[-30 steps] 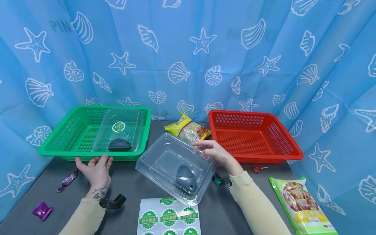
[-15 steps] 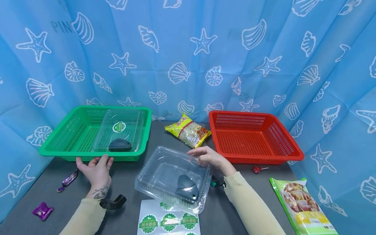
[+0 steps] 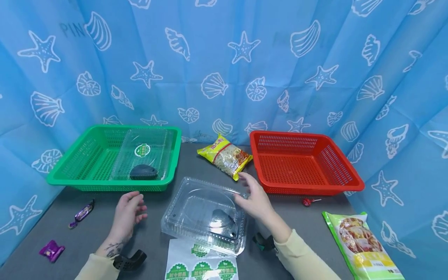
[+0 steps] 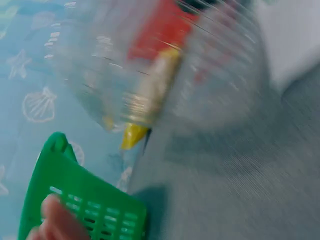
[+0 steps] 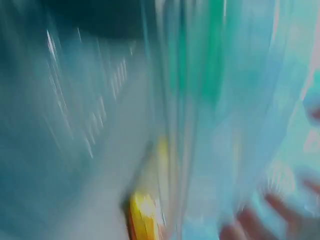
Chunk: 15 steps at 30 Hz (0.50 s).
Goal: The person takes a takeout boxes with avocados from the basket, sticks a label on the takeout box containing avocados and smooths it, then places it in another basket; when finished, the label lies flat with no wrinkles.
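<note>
On the head feed I have the left hand [image 3: 130, 212] in front of the green basket [image 3: 110, 186], fingers loosely bent, nothing held. Right hand [image 3: 255, 198] at the box [image 3: 196, 210]'s right edge: thumb and fingers well apart, no grip; can't tell if the thumb touches the rim. Both forearms reach in from the near edge, dark bands at the wrists.

Box is clear, lid on, dark rounded thing [image 3: 223, 224] inside, near edge overlapping the sticker sheet [image 3: 202, 260]. Left wrist cam adds the box's ribbed wall, yellow bag [image 3: 227, 156] showing through it, plus the basket's slotted side and blurred fingertips. Right wrist cam is mostly smear: fingers low right, a bit of yellow bag.

Writing: green Chinese characters on the stickers, too small for me to read; red characters on the yellow bag; "PIN" on the curtain [image 3: 224, 54]. Second box [image 3: 159, 149] in the green basket wears one sticker.

Farther out: red basket [image 3: 266, 186], lollipop [image 3: 307, 202], green-edged bag [image 3: 364, 245] right; two purple candies [image 3: 52, 251] left.
</note>
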### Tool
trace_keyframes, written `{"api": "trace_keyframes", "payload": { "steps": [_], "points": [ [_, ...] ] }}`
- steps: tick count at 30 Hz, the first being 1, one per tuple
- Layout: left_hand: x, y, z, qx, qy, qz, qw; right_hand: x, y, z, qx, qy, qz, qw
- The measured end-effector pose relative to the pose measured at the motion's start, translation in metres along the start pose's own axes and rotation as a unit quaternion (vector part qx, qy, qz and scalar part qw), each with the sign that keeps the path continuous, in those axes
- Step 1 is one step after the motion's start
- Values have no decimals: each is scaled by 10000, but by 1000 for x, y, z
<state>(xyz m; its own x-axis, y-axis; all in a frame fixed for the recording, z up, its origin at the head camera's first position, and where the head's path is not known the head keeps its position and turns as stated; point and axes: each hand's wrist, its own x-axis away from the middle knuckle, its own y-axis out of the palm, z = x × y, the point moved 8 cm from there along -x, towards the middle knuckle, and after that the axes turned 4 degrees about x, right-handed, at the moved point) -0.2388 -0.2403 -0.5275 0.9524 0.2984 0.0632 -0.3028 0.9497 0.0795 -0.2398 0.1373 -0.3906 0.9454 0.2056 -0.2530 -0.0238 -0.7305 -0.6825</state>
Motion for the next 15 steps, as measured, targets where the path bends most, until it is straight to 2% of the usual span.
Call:
{"api": "trace_keyframes", "payload": {
  "steps": [2, 3, 5, 7, 9, 11, 15],
  "points": [
    [19, 16, 16, -760, 218, -658, 9947, 19, -6, 0, -373, 656, 489, 9960],
    [29, 24, 26, -958, 304, -873, 9911, 30, -6, 3, -601, 1012, 606, 9912],
    [49, 38, 45, -1057, 365, -1202, 9864, 48, 0, 8, -1000, 1639, 563, 9798],
    [66, 51, 58, -1164, 298, -1402, 9828, 63, 9, 13, -1407, 2162, 329, 9656],
    [76, 60, 63, -1236, 140, -1530, 9804, 74, 20, 18, -1762, 2519, 80, 9515],
    [81, 68, 61, -1313, 15, -1638, 9777, 80, 28, 20, -2050, 2707, -133, 9405],
    [84, 75, 50, -1322, -351, -1675, 9763, 80, 40, 23, -2402, 2789, -535, 9283]
  ]
}}
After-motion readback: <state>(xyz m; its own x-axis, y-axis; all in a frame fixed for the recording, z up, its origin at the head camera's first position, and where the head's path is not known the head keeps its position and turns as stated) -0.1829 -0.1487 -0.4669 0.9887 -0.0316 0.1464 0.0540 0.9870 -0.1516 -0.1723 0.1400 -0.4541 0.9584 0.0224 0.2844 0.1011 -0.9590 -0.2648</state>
